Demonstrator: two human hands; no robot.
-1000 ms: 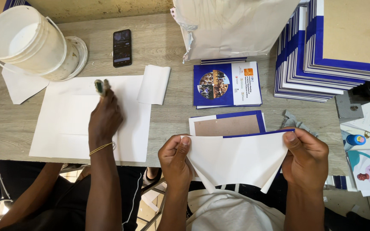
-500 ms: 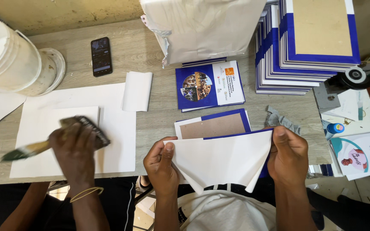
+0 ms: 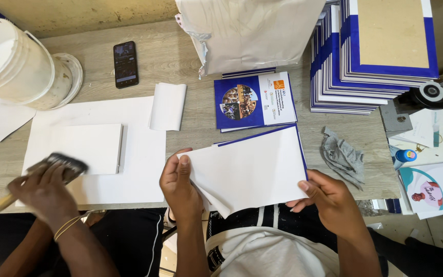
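My left hand (image 3: 179, 180) and my right hand (image 3: 329, 197) both grip a folded white sheet (image 3: 252, 172), one at each lower corner, near the table's front edge. The sheet lies flat over a blue-edged cover (image 3: 300, 149) and hides most of it. Just beyond lies a blue printed booklet (image 3: 255, 100). At the left, another person's hand (image 3: 44, 192) holds a flat paintbrush (image 3: 65, 165) over a large white sheet (image 3: 139, 149) that bears a smaller white block (image 3: 85, 149).
A white bucket (image 3: 11, 64) stands at the back left, a black phone (image 3: 125, 64) beside it. A white bag (image 3: 247, 31) and a tall stack of blue-and-white covers (image 3: 380, 66) fill the back right. A grey rag (image 3: 342, 156) and a small folded paper (image 3: 167, 105) lie nearby.
I have lowered the white sheet from an upright hold flat onto the blue-edged cover, hiding its brown inside. The other person's hand brought the brush back to the near-left edge.
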